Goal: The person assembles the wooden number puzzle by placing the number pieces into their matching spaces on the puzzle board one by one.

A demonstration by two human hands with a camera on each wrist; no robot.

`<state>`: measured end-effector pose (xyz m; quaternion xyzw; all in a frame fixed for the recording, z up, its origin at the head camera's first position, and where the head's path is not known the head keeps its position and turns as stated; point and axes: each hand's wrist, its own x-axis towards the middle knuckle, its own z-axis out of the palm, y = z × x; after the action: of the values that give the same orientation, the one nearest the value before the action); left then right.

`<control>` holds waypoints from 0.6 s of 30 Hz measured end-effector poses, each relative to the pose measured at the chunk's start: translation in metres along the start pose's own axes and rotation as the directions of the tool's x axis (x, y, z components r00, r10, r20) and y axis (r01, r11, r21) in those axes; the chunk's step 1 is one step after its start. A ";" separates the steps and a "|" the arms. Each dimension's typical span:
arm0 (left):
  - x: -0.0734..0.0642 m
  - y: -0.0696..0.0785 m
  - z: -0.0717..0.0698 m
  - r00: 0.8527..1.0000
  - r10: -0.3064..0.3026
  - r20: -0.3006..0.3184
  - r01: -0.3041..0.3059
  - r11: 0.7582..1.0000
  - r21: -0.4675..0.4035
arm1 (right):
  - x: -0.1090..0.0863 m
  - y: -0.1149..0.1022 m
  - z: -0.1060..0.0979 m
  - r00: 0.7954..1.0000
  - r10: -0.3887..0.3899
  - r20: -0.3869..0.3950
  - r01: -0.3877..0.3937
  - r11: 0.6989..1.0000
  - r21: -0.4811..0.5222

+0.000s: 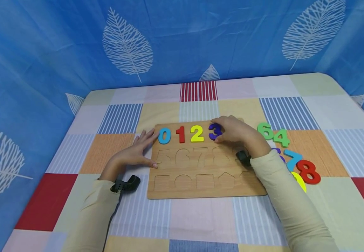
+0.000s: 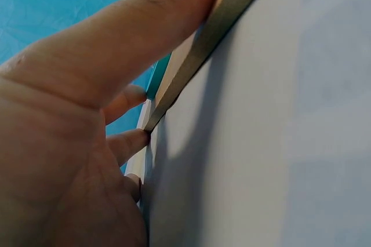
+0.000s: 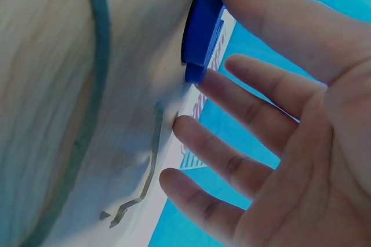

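A wooden number puzzle board [image 1: 182, 194] lies flat on the patterned cloth. In its top row are a light blue 0 [image 1: 164, 135], a red 1 [image 1: 180, 134], a yellow 2 [image 1: 197, 133] and a dark blue 3 [image 1: 215, 131]. My right hand [image 1: 237, 132] pinches the 3 between thumb and fingertip; the right wrist view shows this blue piece [image 3: 203, 24] raised above the board face. With fingers spread, my left hand [image 1: 137, 150] rests along the board's left edge, and its thumb [image 2: 133, 32] touches that edge in the left wrist view.
To the right of the board lie a green 6 [image 1: 265, 131], a green 4 [image 1: 281, 138], a light blue 7 [image 1: 293, 159], a red 8 [image 1: 308, 172] and a yellow piece [image 1: 299, 181] partly hidden by my right sleeve. Blue cloth [image 1: 200, 38] hangs behind the table.
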<state>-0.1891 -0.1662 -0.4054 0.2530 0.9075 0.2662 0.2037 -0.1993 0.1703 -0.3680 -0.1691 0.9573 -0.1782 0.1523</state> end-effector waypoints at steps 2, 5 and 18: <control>0.000 0.000 0.000 1.000 0.003 0.000 -0.003 1.000 -0.001 | -0.001 0.000 0.000 1.000 -0.005 0.001 0.005 1.000 -0.007; 0.000 0.000 0.001 1.000 0.008 -0.001 -0.008 1.000 -0.001 | -0.001 0.001 0.000 1.000 -0.014 -0.003 0.014 1.000 -0.021; -0.001 0.000 0.001 1.000 0.005 0.000 -0.005 1.000 0.011 | -0.003 0.003 0.003 0.999 -0.029 -0.020 0.029 0.999 -0.037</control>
<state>-0.1881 -0.1661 -0.4056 0.2565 0.9084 0.2616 0.2016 -0.1967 0.1730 -0.3717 -0.1839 0.9593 -0.1646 0.1370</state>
